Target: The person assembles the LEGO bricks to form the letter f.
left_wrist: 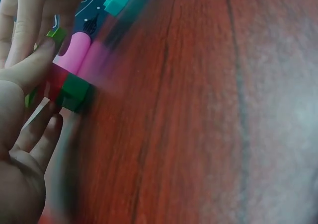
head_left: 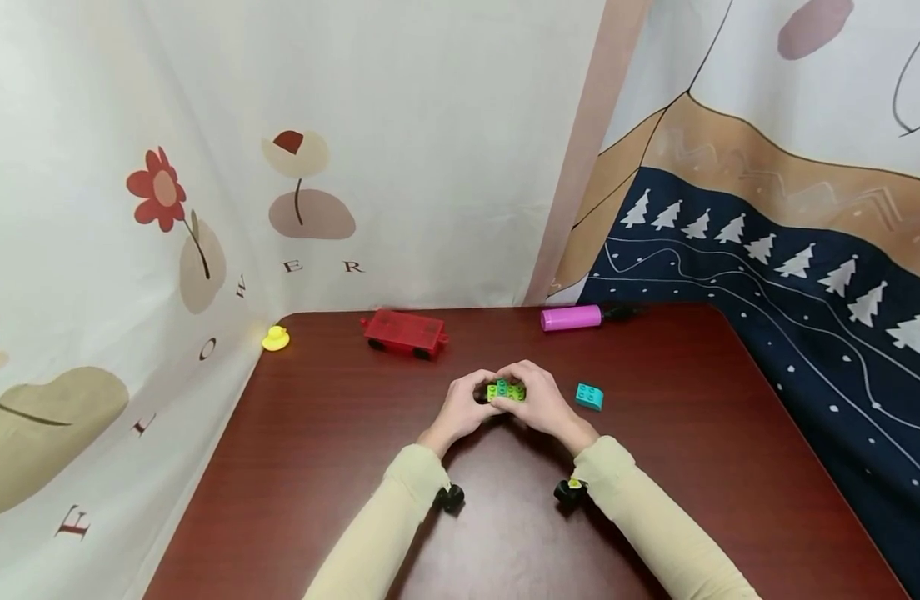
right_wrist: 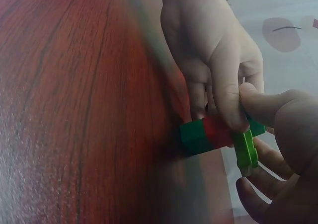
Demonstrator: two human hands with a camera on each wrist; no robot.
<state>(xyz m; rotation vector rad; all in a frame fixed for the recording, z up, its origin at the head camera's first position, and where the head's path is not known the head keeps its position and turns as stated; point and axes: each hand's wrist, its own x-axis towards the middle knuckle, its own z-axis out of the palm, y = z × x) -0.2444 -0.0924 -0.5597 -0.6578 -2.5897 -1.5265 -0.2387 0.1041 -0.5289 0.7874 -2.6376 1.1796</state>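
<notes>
Between both hands, just above the table, is a stack of toy building bricks (head_left: 507, 390). The right wrist view shows a dark green brick (right_wrist: 195, 137) at one end, a red brick (right_wrist: 214, 132) beside it, and a flat light green brick (right_wrist: 244, 152). My left hand (head_left: 463, 408) grips the stack from the left, its thumb near the light green piece. From the other side my right hand (head_left: 541, 402) holds the stack with thumb and fingers. Fingers hide part of the stack. A loose turquoise brick (head_left: 589, 396) lies right of my right hand.
A red toy wagon (head_left: 405, 332) stands at the back of the brown table (head_left: 317, 500). To its left is a yellow rubber duck (head_left: 276, 337). At the back right lies a pink cylinder (head_left: 571, 317) with a black end. Printed cloth (head_left: 430, 125) hangs behind.
</notes>
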